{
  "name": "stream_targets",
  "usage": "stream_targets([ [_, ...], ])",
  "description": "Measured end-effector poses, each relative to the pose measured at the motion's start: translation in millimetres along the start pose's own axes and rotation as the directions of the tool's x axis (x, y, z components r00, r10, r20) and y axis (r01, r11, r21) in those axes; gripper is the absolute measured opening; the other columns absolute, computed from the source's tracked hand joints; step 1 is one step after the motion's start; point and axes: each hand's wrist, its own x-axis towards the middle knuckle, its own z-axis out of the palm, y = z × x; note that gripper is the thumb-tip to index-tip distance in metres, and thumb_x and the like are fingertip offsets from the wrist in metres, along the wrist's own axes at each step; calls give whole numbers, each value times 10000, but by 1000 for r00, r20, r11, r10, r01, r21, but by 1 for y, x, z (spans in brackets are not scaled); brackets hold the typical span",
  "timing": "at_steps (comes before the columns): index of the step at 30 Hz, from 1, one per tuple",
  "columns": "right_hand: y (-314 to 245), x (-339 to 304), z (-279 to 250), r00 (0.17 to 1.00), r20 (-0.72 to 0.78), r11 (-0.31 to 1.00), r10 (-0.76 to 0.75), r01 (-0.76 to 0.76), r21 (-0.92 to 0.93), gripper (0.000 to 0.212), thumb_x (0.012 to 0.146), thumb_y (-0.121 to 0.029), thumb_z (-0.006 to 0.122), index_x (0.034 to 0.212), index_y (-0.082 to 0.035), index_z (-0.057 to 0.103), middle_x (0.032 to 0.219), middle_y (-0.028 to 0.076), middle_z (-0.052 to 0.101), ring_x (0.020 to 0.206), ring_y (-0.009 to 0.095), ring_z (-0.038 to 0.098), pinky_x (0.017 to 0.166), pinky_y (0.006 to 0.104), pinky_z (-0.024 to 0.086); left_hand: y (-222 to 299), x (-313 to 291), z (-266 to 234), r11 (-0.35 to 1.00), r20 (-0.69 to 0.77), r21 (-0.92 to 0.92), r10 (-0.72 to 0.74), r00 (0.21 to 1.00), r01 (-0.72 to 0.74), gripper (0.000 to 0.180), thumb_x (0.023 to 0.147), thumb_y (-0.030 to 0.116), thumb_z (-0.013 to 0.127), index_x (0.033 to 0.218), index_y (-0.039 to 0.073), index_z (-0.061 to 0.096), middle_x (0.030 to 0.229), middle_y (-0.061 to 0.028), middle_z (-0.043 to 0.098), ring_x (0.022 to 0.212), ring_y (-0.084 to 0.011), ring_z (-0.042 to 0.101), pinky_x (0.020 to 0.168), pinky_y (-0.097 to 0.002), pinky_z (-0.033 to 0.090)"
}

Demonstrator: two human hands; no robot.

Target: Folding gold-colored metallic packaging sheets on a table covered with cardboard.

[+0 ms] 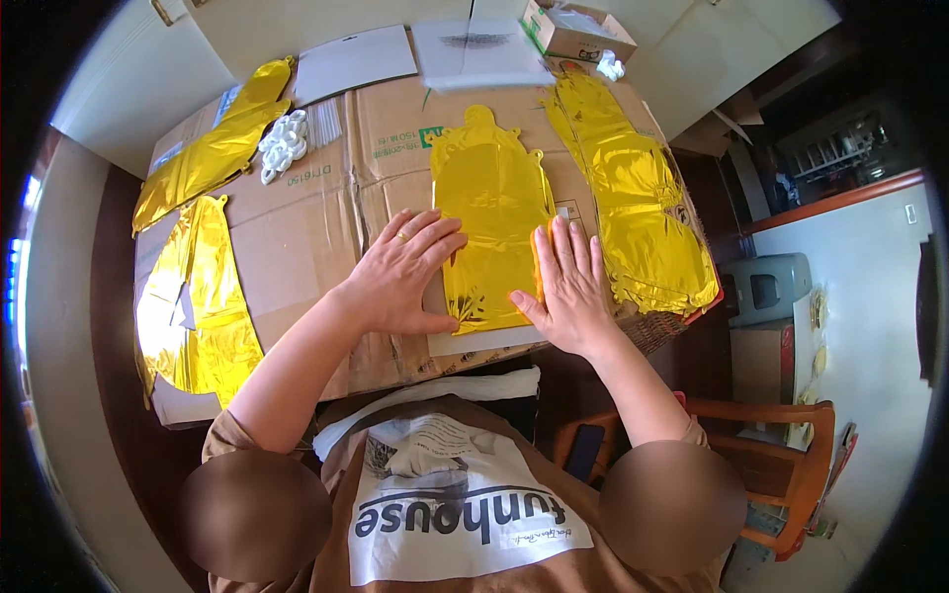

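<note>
A flat, uninflated gold foil balloon (491, 198) with small tabs along its outline lies on the cardboard-covered table in front of me. Its near end rests over a white sheet (484, 341). My left hand (403, 269) is open at the balloon's left edge, fingers stretched out and the thumb at its lower corner. Along the right edge lies my right hand (571, 287), also open and flat, its fingers pointing away from me and its thumb toward the foil. Neither hand grips anything. A ring shows on a left-hand finger.
More gold foil balloons lie at the right (638, 198), far left (213, 153) and near left (213, 311). A white ribbon bundle (285, 146) sits at the left. Toward the back are a white board (356, 64), a small carton (573, 35) and crumpled white paper (611, 66).
</note>
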Motion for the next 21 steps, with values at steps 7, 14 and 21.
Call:
stream_targets([
  [7,10,1,-5,1000,-10,984,-11,13,180,973,995,-688,416,1637,-20,121,1683,288,130,1568,448,105,1257,574,45,-7,-6,4,998,-41,-70,0,999,-3,1075,689,571,824,1531,69,380,1579,-186,364,1508,-369,293,1259,-554,181],
  [14,6,-2,-7,999,-3,971,-32,31,236,905,1024,-658,379,1649,-65,102,1686,284,119,1571,443,99,1265,559,38,11,-35,-4,989,-184,-108,-119,976,100,1021,764,459,824,1565,63,329,1618,-217,318,1505,-391,305,1245,-557,221],
  [21,-7,-28,-5,989,-1,971,-148,146,190,884,1020,-640,414,1655,-95,127,1694,254,133,1588,380,92,1263,569,32,103,-139,19,753,-290,-602,-516,806,265,205,852,66,772,1017,1,670,896,-122,693,791,-251,696,702,-329,568],
])
